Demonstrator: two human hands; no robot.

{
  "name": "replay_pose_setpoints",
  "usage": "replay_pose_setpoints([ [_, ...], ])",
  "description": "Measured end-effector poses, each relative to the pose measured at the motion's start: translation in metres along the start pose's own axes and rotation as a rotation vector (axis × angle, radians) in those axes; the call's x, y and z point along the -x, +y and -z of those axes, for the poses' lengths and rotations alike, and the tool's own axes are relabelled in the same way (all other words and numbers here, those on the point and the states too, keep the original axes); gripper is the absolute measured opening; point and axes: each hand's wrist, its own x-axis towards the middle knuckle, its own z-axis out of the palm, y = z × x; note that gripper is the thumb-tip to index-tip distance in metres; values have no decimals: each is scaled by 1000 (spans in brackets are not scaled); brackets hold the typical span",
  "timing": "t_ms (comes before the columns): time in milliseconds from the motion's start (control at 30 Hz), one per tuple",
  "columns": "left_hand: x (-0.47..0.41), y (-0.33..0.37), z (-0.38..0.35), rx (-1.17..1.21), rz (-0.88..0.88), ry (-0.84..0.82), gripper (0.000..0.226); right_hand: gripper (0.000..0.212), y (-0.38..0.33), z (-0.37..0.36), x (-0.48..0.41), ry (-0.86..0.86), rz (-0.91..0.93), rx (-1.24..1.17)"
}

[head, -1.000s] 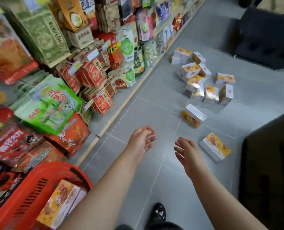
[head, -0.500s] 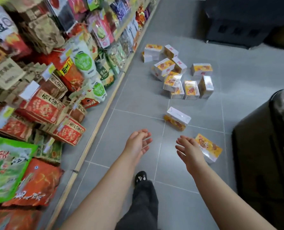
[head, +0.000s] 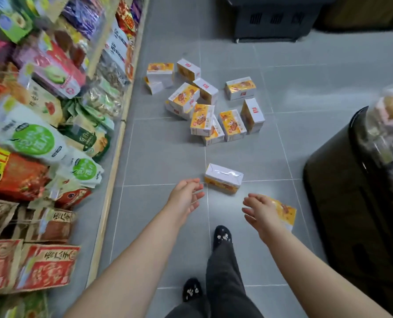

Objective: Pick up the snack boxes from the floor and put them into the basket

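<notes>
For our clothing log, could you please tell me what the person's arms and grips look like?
The left grip and right grip are bare: no gloves, rings or watch visible. The left forearm and right forearm are uncovered, with no sleeves in view. Below are dark trousers and black shoes with pale decoration.

You have stepped forward, so the red basket has dropped out of view. Your left hand has come just beside the white-topped snack box, and your right hand now overlaps the flat yellow snack box.
</notes>
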Motion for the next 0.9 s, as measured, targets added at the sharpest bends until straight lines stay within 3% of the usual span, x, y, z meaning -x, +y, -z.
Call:
replay_pose_setpoints([
  [300, -186, 12, -48, -141, 109, 49, 15, 34, -32, -9, -186, 53, -90, 128],
  [533, -381, -64, -60, -342, 147, 24, 27, 50, 44, -17, -358, 142, -119, 242],
  [733, -546, -146, -66, -502, 79, 20, 13, 60, 119, -21, -503, 233, -248, 174],
  [800, -606, -163, -69, -544, 42, 64, 40, 64, 136, -19, -551, 257, -258, 144],
  [900, -678, -176, -76, -588, 29, 138, 61, 61, 148, -12, -605, 257, -281, 179],
])
